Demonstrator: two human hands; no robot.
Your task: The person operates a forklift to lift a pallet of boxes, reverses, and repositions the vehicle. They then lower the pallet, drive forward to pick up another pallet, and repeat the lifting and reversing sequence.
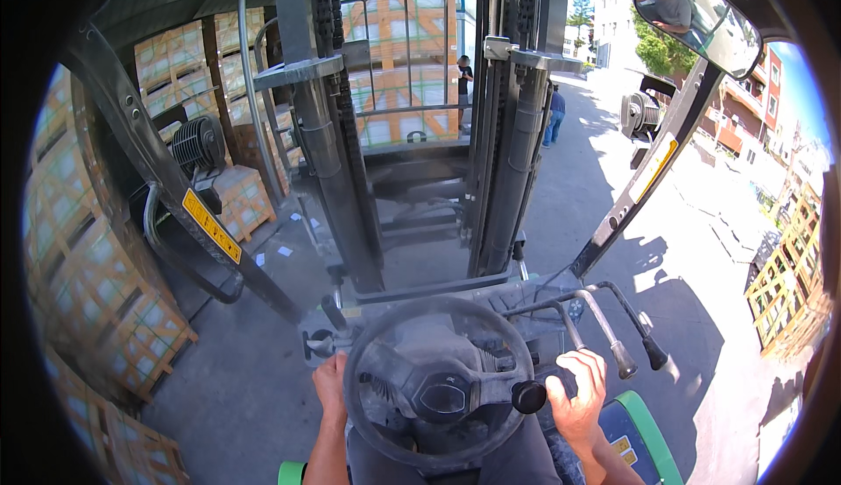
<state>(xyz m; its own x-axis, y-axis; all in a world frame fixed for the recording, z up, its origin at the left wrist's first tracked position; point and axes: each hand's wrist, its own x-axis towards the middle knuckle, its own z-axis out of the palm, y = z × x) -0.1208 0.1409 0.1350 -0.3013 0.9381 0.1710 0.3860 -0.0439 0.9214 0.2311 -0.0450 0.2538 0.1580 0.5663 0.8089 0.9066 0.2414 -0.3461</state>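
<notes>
I sit at a forklift's black steering wheel (368, 428), with a round black spinner knob (528, 396) on its right side. My left hand (329, 387) is closed at the wheel's left rim, its fingertips mostly hidden. Just beyond it is a short black lever (333, 312). To the right of the spinner knob, my right hand (578, 390) curls around the end of the nearest control lever (569, 327). Two more bent levers with black grips, one of them a grey-handled lever (604, 318), stand beside that hand, apart from it.
Ahead rises the dark mast (324, 152), with tall wooden crates (407, 64) behind its bars. More stacked crates (96, 248) line the left side. A person in blue (554, 117) and another in dark clothes (464, 77) stand ahead. Wooden crate frames (784, 275) stand right.
</notes>
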